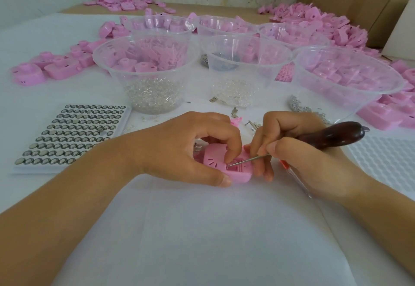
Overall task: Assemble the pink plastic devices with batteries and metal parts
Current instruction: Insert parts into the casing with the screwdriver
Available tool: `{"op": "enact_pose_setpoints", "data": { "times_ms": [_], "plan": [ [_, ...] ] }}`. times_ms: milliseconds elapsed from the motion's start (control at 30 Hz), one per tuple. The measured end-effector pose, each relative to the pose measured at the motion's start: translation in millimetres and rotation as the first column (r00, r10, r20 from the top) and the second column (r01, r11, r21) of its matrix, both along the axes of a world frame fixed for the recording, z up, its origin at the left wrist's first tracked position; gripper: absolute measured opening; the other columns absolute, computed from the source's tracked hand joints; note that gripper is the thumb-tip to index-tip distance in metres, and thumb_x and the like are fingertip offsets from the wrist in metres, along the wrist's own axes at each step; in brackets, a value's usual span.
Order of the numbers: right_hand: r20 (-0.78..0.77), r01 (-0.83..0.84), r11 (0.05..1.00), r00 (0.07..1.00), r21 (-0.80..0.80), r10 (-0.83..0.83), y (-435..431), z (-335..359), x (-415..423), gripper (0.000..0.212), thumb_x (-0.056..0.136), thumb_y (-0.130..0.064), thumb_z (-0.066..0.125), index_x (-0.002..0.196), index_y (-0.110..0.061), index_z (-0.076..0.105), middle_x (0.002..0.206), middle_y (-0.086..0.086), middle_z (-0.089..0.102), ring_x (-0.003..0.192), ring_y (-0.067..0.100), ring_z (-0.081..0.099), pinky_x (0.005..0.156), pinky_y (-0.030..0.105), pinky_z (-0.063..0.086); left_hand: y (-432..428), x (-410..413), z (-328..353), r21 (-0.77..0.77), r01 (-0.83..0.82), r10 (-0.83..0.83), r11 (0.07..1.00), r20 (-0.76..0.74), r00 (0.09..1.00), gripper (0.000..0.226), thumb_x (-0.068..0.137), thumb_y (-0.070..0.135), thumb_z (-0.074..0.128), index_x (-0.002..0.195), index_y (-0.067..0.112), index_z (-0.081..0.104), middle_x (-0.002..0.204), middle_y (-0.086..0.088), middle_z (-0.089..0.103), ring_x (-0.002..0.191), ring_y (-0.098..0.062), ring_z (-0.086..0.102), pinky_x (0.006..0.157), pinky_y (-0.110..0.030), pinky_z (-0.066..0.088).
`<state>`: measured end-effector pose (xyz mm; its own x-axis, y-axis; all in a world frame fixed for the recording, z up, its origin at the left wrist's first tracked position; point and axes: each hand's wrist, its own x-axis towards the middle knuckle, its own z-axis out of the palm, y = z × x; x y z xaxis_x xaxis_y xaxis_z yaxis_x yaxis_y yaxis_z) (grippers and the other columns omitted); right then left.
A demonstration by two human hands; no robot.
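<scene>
A pink plastic device (pixel 219 159) lies on the white table in front of me. My left hand (pixel 179 148) grips it, thumb at its near edge and forefinger curled down onto its open compartment. My right hand (pixel 298 151) holds an awl with a dark wooden handle (pixel 332 134); its thin metal tip (pixel 249 159) reaches into the compartment beside my left fingertip. A white tray of button batteries (pixel 74 133) sits to the left. Loose metal parts (pixel 252 125) lie just beyond my hands.
Several clear plastic bowls stand behind my hands: one with small clear parts (pixel 148 72), one with clear beads (pixel 244 70), one with pink shells (pixel 345 79). Heaps of pink shells (pixel 314 20) lie at the back and left. A red-tipped pen (pixel 289 169) lies under my right hand.
</scene>
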<state>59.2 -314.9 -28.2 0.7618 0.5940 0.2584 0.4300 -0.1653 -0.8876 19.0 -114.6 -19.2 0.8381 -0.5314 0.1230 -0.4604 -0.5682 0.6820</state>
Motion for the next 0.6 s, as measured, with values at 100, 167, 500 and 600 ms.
{"op": "enact_pose_setpoints", "data": {
  "times_ms": [100,167,500,600],
  "plan": [
    [-0.013,0.021,1.000,1.000,0.010,-0.021,-0.1,-1.3,-0.8,0.018,0.087,-0.005,0.061,0.069,-0.005,0.062,0.061,0.008,0.067,0.058,0.021,0.066,0.059,0.034,0.056,1.5,0.3,0.1,0.000,0.006,-0.006,1.000,-0.013,1.000,0.023,0.067,0.029,0.076,0.080,0.030,0.056,0.084,0.015,0.050,0.081,-0.010,0.051,0.076,-0.013,0.037],
    [-0.023,0.029,0.999,0.999,0.030,-0.029,-0.6,-1.3,-2.0,0.016,0.085,-0.002,0.063,0.069,-0.004,0.062,0.061,0.008,0.067,0.059,0.022,0.066,0.059,0.034,0.056,2.1,0.9,0.0,0.002,0.008,-0.008,1.000,-0.017,1.000,0.024,0.067,0.025,0.076,0.080,0.029,0.056,0.084,0.013,0.051,0.082,-0.012,0.052,0.077,-0.018,0.040],
    [-0.004,-0.051,0.998,0.999,-0.047,0.051,-0.4,2.1,-2.3,0.026,0.086,0.005,0.058,0.065,-0.011,0.063,0.059,0.008,0.066,0.055,0.024,0.066,0.054,0.032,0.056,3.5,0.7,0.6,-0.027,0.021,-0.023,0.999,-0.073,0.997,0.023,0.068,0.023,0.075,0.080,0.030,0.057,0.088,0.008,0.054,0.088,-0.017,0.055,0.083,-0.028,0.046],
    [-0.023,-0.062,0.998,0.998,-0.031,0.061,-1.8,1.7,-1.0,0.025,0.086,0.005,0.058,0.066,-0.009,0.063,0.059,0.008,0.066,0.055,0.024,0.065,0.055,0.032,0.056,3.9,0.7,0.5,-0.035,0.019,-0.022,0.999,-0.085,0.996,0.023,0.068,0.023,0.075,0.080,0.031,0.058,0.089,0.008,0.054,0.088,-0.018,0.055,0.084,-0.029,0.046]
  ]
}}
